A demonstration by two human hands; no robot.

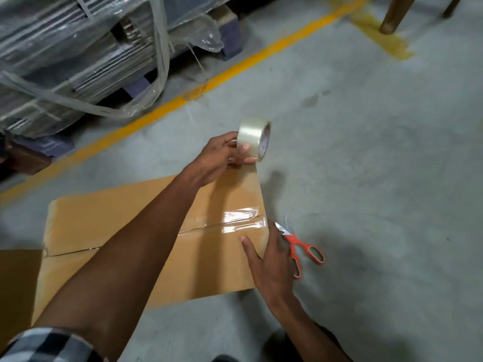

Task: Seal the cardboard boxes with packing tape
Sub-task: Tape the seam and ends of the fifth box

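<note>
Here, fingers (244, 148): left hand (219, 158) clamped on the tape roll (254, 138), held above the box's far edge.
Right hand (271, 265): fingers straight, apart, resting at the box (125, 231) edge.
Tape: strip over the seam.
Scissors (300, 246): on the floor (366, 152), just beside the right hand.

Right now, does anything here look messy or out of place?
The tape on the box seam looks wrinkled near the edge. Orange scissors lie on the bare floor beside the box, blades toward the right hand.
</note>
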